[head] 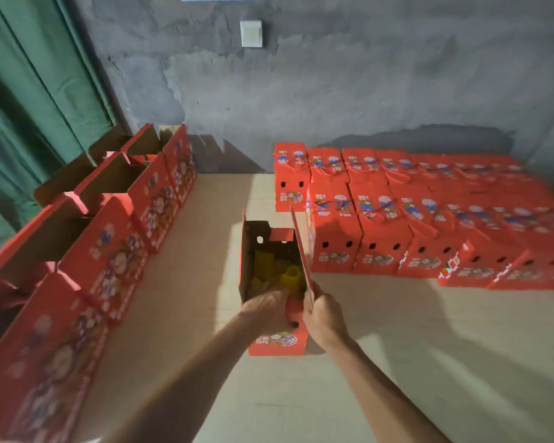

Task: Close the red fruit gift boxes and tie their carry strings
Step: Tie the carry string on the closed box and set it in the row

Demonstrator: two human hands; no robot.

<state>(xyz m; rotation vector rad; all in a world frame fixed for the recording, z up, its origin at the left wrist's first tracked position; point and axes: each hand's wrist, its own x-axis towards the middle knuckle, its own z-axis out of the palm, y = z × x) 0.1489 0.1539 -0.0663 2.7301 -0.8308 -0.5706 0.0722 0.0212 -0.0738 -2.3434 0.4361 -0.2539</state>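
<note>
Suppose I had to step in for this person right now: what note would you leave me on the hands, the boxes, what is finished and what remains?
Left hand: on the near top edge of the open box, fingers curled over it.
Right hand: grips the box's right-hand flap.
The open box stands on the cardboard-covered floor; yellow padding shows inside.
Done: closed boxes at the right, strings tied on top.
Left: close and tie this box, then the open boxes in the row at the left.

Ten closed boxes (336, 238), six open boxes (274, 282).
</note>
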